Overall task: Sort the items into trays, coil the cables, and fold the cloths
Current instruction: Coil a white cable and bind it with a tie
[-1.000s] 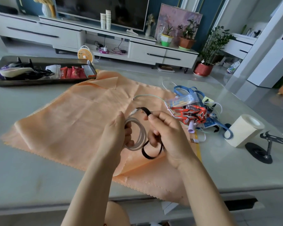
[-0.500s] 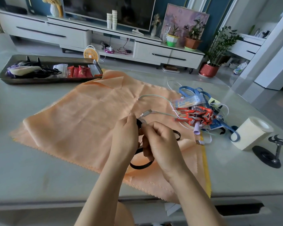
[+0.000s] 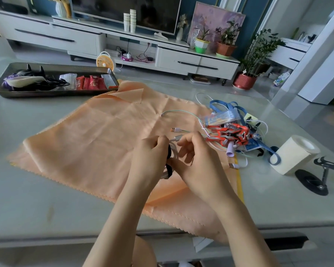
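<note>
Our left hand grips the coiled cable; our right hand pinches the black strap, a loose loop before, now wrapped snug: coil nearly secured.

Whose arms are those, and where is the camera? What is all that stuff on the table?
No machine here: those are a person's own arms. The camera sits on their head, so it looks down at the hands. The left hand grips a coiled cable, and the right hand pinches a black strap against it. Under them an orange cloth lies on the table. Far left is a tray with things in it. On the right are a tangled pile of cables and ribbons, and a white roll.
</note>
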`<state>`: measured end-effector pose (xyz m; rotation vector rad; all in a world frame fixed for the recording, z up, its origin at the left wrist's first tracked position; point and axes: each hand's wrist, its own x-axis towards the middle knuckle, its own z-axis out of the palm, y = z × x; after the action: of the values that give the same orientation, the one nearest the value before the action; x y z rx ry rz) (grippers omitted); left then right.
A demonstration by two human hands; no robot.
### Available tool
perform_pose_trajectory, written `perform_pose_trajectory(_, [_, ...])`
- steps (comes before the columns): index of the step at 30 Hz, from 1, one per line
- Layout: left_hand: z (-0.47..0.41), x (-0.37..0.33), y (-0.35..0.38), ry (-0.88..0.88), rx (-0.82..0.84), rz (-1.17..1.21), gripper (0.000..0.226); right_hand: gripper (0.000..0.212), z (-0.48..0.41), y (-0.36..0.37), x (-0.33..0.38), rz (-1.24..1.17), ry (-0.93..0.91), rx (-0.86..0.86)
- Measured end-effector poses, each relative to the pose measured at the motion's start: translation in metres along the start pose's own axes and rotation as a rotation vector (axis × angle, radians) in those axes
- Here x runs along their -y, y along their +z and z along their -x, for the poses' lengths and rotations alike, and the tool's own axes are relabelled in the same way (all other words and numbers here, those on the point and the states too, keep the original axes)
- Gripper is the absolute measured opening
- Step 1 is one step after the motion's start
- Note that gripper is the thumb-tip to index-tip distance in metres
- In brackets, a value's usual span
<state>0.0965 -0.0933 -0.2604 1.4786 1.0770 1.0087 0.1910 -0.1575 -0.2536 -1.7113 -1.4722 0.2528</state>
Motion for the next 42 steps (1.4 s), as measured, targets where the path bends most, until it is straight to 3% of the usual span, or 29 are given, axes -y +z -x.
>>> perform_pose_trajectory(4, [0.001, -0.001, 0.001, 0.005, 0.050, 0.007, 0.039, 0.051, 0.001, -0.003, -0.006, 0.179, -0.121, 0.044])
perform_pose_trajectory(8, [0.002, 0.003, 0.002, 0.050, 0.098, -0.078, 0.038, 0.035, 0.000, -0.005, -0.009, 0.398, -0.239, -0.072])
perform_pose_trajectory(10, [0.001, 0.003, 0.003, 0.056, 0.113, -0.082, 0.038, 0.033, -0.002, -0.008, -0.013, 0.270, -0.217, 0.020])
perform_pose_trajectory(13, [0.003, 0.001, 0.005, 0.086, 0.124, -0.081, 0.043, 0.029, -0.003, -0.011, -0.015, -0.076, -0.032, 0.207])
perform_pose_trajectory(16, [0.007, 0.000, 0.009, 0.113, 0.117, -0.102, 0.049, 0.031, -0.007, -0.010, -0.020, -0.175, 0.059, 0.169])
perform_pose_trajectory(21, [0.009, 0.000, 0.015, 0.079, 0.104, -0.027, 0.018, 0.023, -0.013, -0.009, -0.025, -0.206, 0.138, 0.166])
perform_pose_trajectory(25, [0.009, 0.001, 0.013, 0.078, 0.130, 0.053, 0.025, 0.024, -0.009, -0.007, -0.023, -0.414, 0.190, 0.215])
perform_pose_trajectory(30, [0.005, 0.002, 0.009, 0.072, 0.121, 0.054, 0.025, 0.031, -0.010, -0.018, -0.029, -0.750, 0.472, 0.340])
perform_pose_trajectory(33, [0.004, 0.003, 0.009, 0.090, 0.144, 0.026, 0.023, 0.025, -0.010, -0.017, -0.026, -0.943, 0.646, 0.265])
perform_pose_trajectory(37, [0.006, 0.004, 0.009, 0.138, 0.172, -0.001, 0.021, 0.006, -0.009, -0.005, -0.024, -0.875, 0.729, 0.163])
perform_pose_trajectory(42, [0.013, 0.000, 0.013, 0.224, 0.242, 0.015, 0.024, 0.013, -0.010, -0.006, -0.024, -1.039, 0.777, -0.037])
